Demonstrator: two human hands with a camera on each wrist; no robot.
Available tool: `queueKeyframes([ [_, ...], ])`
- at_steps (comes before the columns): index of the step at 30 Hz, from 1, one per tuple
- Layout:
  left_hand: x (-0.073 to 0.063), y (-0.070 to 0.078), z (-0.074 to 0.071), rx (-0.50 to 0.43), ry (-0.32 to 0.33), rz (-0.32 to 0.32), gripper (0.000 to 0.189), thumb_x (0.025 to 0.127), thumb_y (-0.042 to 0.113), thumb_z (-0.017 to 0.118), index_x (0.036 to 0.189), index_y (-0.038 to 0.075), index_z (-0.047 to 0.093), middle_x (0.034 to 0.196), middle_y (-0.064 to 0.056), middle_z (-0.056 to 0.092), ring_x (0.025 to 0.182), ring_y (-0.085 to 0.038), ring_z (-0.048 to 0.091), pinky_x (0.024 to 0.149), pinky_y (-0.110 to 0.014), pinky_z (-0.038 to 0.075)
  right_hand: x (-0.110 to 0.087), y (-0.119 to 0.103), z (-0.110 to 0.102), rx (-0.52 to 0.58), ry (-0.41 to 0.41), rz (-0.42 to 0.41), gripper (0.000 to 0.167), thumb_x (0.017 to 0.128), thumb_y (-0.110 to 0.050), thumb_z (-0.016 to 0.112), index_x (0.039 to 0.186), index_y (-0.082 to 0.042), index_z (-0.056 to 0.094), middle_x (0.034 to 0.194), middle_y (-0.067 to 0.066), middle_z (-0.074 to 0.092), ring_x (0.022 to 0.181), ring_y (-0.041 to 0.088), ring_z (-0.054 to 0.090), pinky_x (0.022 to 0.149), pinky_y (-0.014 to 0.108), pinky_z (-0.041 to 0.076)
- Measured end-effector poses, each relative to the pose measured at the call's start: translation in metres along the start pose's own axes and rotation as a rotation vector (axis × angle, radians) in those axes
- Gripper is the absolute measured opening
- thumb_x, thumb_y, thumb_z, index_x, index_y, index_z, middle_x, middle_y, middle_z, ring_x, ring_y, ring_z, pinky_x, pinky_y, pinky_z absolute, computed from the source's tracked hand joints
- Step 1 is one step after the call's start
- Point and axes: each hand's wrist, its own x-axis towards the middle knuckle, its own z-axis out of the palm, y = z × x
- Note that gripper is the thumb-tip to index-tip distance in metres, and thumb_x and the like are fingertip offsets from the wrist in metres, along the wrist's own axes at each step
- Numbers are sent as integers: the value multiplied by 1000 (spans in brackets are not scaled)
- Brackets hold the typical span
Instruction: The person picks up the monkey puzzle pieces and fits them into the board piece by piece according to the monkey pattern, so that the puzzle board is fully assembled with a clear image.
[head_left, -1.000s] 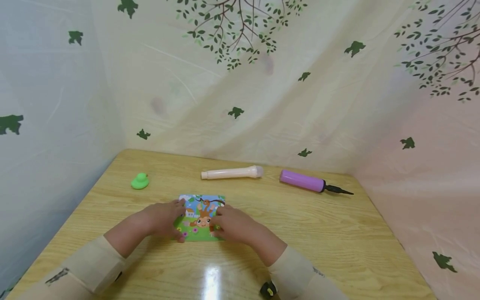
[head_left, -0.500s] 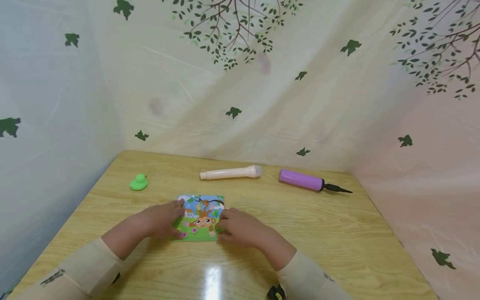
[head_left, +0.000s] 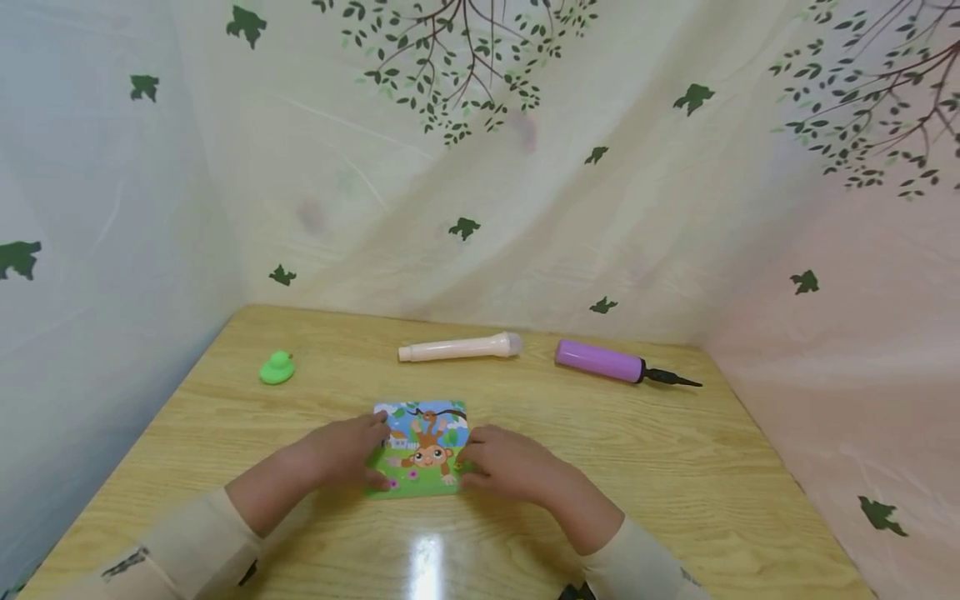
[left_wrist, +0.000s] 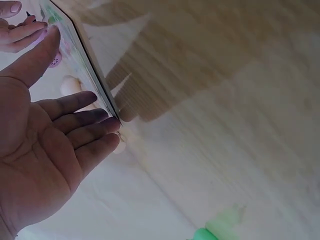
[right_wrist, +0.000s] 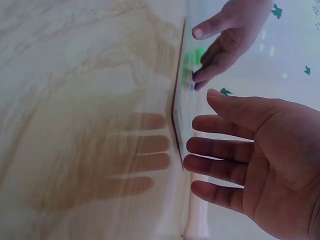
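Note:
A thin square board (head_left: 427, 479) printed with a cartoon monkey hanging from a branch lies on the wooden table (head_left: 675, 467). My left hand (head_left: 345, 452) is at its left side, thumb and fingertips lapping over the edge. At the opposite side, my right hand (head_left: 517, 465) has its fingertips right at the edge. Both wrist views show extended, relaxed fingers: the left hand (left_wrist: 55, 130) meets the board's dark edge, and the right hand (right_wrist: 260, 155) points its spread fingers at the other edge. Neither hand curls round the board.
Toward the back left sits a green toy duck (head_left: 277, 368). A pale pink stick with a rounded clear tip (head_left: 457, 347) and a purple balloon pump (head_left: 600, 360) with a black nozzle lie along the back. Behind them hangs a leaf-printed cloth (head_left: 375, 208).
My right hand has drawn back from over the picture to the board's right edge. Since half a second ago, the board and both hands have shifted right and slightly toward me.

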Motion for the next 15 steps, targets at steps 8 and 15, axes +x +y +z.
queueKeyframes([
  [8, -1, -1, 0, -82, 108, 12, 87, 89, 55, 64, 152, 3, 32, 163, -17, 18, 145, -40, 29, 114, -57, 33, -26, 7, -13, 75, 115, 165, 61, 95, -45, 61, 147, -17, 44, 139, 6, 53, 128, 26, 52, 104, 47, 48],
  [15, -12, -2, -12, 12, 387, -15, 100, 88, 70, 53, 157, 7, 18, 165, -16, 4, 150, -42, 7, 117, -64, 20, -44, 13, -20, 2, 310, 276, 79, 93, -54, 59, 157, -21, 25, 156, 8, 35, 140, 32, 40, 108, 57, 41],
])
